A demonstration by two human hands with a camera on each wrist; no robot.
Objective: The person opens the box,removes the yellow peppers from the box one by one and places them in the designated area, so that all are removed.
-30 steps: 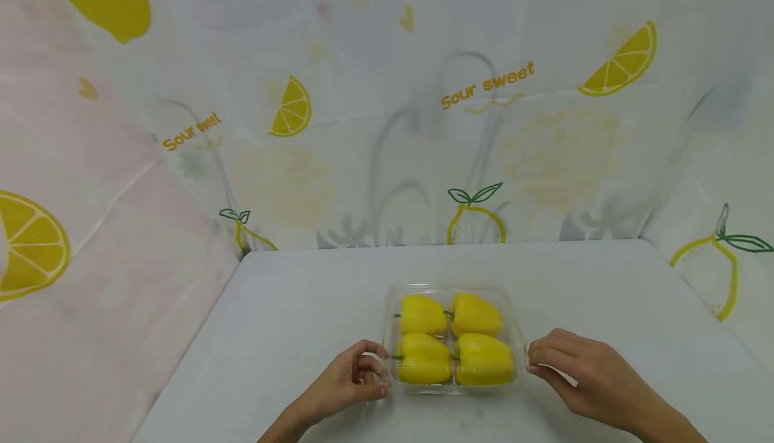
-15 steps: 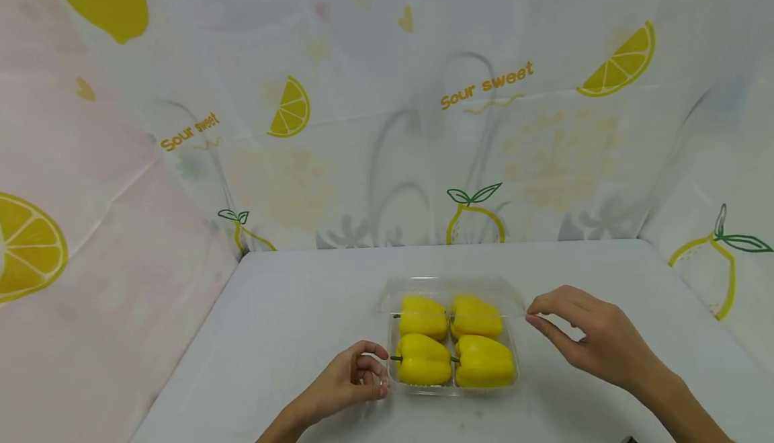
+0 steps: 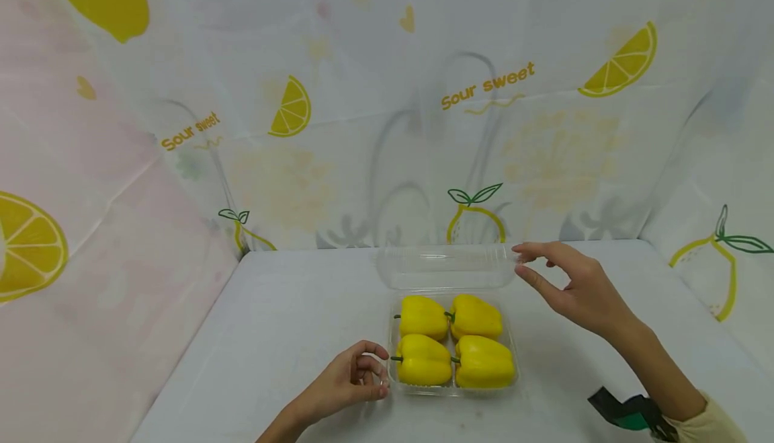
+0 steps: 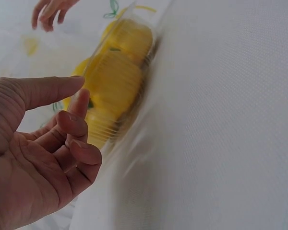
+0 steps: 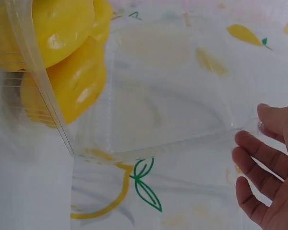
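A clear plastic clamshell container [image 3: 423, 391] sits on the white table with several yellow bell peppers [image 3: 484, 362] lying in its base. Its see-through lid [image 3: 447, 269] is raised at the back, tilted up behind the peppers. At the container's left side, my left hand [image 3: 346, 377] pinches the rim; in the left wrist view its thumb and curled fingers are at the clear edge. My right hand [image 3: 571, 285] pinches the lid's right corner between thumb and fingers, also visible in the right wrist view, where the lid [image 5: 168, 96] stands away from the peppers.
The white table [image 3: 290, 308] meets a lemon-printed cloth backdrop [image 3: 363, 160] behind and at both sides. A dark strap [image 3: 631, 411] hangs at the right wrist, beside a pale sleeve [image 3: 710, 423].
My right hand has swung the lid up and back from closed over the peppers to raised behind them. The left hand has stayed at the container's left side.
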